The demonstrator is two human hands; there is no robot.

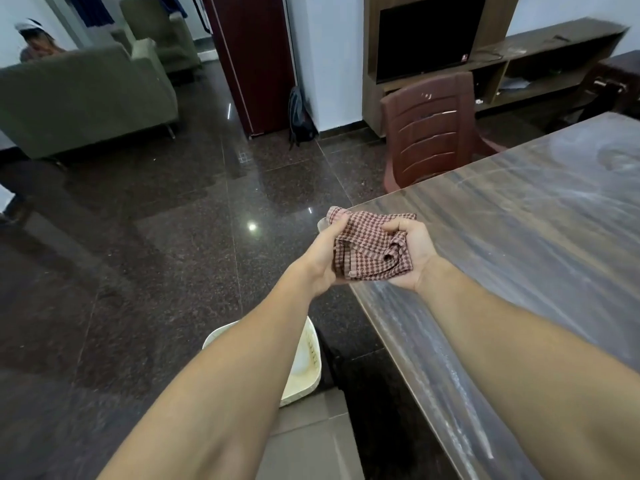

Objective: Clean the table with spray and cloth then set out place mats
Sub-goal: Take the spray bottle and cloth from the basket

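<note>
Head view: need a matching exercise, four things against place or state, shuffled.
1 cloth
2 chair
3 sofa
4 TV

A green, far left
B inside the wooden unit
C held by left hand and right hand
D at the table's far edge

Pairs: 1-C, 2-D, 3-A, 4-B
</note>
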